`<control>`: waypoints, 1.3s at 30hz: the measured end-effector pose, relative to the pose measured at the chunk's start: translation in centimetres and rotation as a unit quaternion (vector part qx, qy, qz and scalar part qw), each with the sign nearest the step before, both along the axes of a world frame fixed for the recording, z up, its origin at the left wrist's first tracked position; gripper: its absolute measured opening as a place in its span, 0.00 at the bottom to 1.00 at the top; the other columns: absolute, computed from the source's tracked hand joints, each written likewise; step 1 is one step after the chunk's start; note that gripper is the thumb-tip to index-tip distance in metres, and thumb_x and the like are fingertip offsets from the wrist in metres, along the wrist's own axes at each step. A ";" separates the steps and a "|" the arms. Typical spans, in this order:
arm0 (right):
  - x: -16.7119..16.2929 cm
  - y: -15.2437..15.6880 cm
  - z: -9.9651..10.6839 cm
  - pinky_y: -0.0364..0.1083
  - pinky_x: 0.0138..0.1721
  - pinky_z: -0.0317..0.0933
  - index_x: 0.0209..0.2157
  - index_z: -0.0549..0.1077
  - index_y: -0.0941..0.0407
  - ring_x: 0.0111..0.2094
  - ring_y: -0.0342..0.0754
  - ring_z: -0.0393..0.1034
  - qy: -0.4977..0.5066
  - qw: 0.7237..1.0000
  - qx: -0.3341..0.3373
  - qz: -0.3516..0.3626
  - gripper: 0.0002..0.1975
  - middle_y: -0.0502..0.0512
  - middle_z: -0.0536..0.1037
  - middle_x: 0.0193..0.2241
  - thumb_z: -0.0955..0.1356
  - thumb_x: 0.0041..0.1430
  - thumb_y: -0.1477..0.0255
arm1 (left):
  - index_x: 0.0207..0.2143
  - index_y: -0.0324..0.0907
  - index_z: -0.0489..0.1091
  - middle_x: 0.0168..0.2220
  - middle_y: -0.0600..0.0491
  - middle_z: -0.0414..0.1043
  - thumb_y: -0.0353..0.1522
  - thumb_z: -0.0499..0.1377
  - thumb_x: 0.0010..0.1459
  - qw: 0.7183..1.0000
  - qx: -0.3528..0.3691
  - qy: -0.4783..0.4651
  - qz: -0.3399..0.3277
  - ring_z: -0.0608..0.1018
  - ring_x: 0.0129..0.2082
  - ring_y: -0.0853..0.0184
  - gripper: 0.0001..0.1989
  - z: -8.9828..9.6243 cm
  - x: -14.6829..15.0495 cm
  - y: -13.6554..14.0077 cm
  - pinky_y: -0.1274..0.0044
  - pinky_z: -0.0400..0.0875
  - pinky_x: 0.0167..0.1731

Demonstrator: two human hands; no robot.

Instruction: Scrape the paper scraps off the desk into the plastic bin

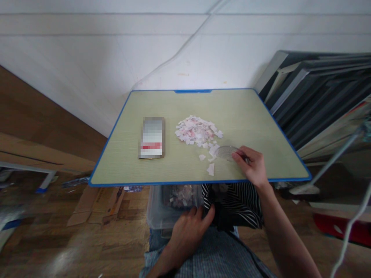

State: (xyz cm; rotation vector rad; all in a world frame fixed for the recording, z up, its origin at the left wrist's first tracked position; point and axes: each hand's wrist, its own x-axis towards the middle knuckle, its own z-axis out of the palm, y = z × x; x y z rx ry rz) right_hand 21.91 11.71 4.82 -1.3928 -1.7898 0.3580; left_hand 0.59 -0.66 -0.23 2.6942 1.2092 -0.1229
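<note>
My right hand is closed around the handle of a round, greyish skimmer, its flat end low over the table by some loose paper scraps. To its upper left lies a heap of torn white and pinkish paper scraps. Below the table's front edge, my left hand has its fingers and thumb at the rim of a black-and-white striped bag, apparently gripping it. Beside that hand, a clear plastic bin contains more paper scraps.
The pale green folding table has a blue edge and stands against a white wall. A flat box, blurred on top, lies on its left. Dark panels lean at the right. Flattened cardboard is on the wooden floor.
</note>
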 end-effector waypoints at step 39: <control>-0.5 0.0 -0.1 0.41 0.24 0.56 0.21 0.64 0.57 0.23 0.40 0.61 0.003 0.992 0.017 0.126 0.09 0.50 0.66 0.20 0.64 0.54 0.76 | 0.56 0.40 0.49 0.37 0.48 0.69 0.24 0.51 0.55 1.000 -0.003 -0.018 -0.003 0.74 0.32 0.63 0.26 0.0 0.0 0.0 0.76 0.70 0.25</control>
